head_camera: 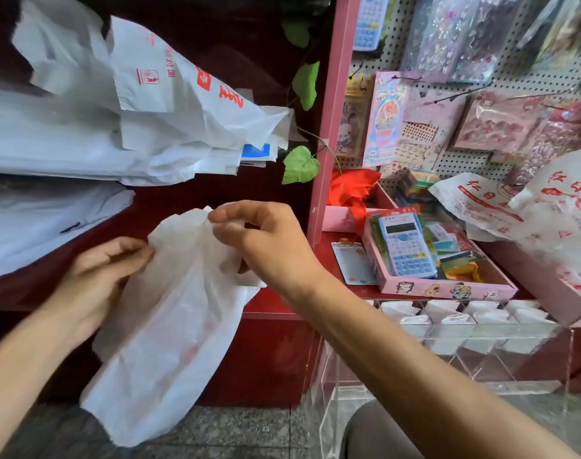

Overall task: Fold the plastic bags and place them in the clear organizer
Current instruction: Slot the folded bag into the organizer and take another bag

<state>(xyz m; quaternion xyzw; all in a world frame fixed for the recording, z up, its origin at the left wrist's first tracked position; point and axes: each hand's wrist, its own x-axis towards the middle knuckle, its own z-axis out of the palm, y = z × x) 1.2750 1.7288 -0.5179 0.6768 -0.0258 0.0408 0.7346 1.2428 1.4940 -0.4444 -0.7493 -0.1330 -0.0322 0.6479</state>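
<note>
holding white plastic bag mid-air: left hand pinches its top-left edge, right hand pinches the top. bag's long axis hangs down-left. clear organizer sits lower right, nearer the right hand.

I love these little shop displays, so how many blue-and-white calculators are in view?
2. One blue-and-white calculator lies in the pink cardboard tray on the red shelf. Another packaged blue calculator hangs on the white pegboard, cut off at the top. Others may be hidden.
</note>
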